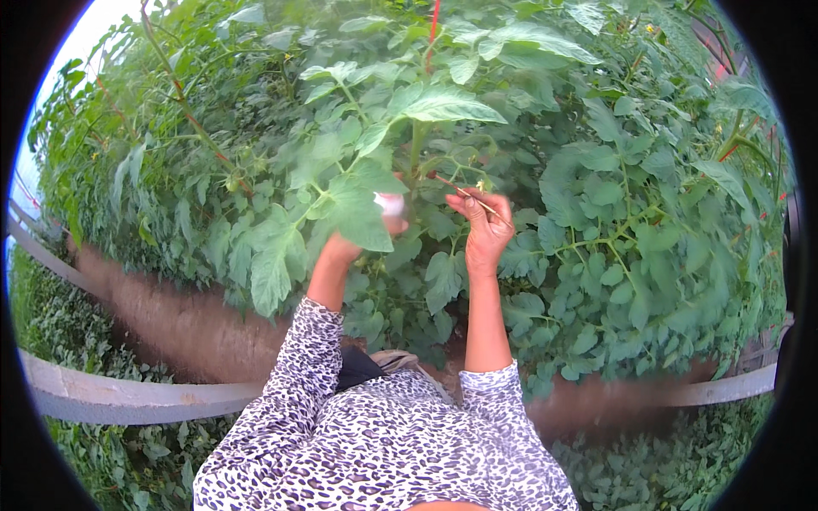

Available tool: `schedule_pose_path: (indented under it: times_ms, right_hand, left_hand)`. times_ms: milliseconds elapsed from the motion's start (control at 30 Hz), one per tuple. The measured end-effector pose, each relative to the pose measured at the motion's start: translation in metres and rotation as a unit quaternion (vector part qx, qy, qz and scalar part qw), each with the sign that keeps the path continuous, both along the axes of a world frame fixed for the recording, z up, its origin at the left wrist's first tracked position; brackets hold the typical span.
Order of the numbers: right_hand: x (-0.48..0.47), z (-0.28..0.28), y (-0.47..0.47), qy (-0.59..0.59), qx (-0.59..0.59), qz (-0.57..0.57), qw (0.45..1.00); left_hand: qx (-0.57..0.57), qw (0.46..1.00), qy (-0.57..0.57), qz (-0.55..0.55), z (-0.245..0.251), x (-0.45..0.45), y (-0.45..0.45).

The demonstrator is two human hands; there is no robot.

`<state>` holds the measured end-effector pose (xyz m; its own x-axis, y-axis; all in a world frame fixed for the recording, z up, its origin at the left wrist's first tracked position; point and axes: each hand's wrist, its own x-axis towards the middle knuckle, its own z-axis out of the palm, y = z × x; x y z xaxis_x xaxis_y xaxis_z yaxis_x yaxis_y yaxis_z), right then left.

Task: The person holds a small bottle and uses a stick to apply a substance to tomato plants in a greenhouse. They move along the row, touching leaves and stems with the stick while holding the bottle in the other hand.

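Note:
My right hand [489,233] pinches a thin stick-like brush [476,198] between thumb and fingers. Its dark reddish tip points up and left, close to the main stem [416,150] of a tomato plant. Small yellowish flowers [480,185] on a thin truss are just above my right fingertips. Left of the stem, my left hand [344,248] holds a small white object [391,204], perhaps a container. A broad tomato leaf [363,214] covers much of that hand and part of the white object, which looks blurred.
Dense tomato foliage [588,185] surrounds both hands. Red twine [436,25] runs up above the central stem, and a small green tomato [232,184] hangs at the left. Brown soil [185,319] and a pale curved rail or beam [140,397] lie lower down, with more plants behind me.

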<state>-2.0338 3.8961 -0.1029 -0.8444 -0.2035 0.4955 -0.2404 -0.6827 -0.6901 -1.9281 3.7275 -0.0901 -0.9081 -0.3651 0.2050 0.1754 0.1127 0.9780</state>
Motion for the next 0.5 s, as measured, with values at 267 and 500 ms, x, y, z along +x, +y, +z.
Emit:
schedule_pose_path:
  times_ms: [267, 500]
  right_hand:
    - [-0.01, 0.004, 0.009, 0.05, 0.064, 0.043, 0.996]
    - [-0.001, 0.002, 0.012, 0.02, 0.071, -0.014, 0.997]
  left_hand:
    - [0.024, 1.0, 0.003, 0.0, 0.003, 0.003, -0.003]
    - [-0.007, 1.0, -0.014, -0.019, 0.003, 0.001, -0.006]
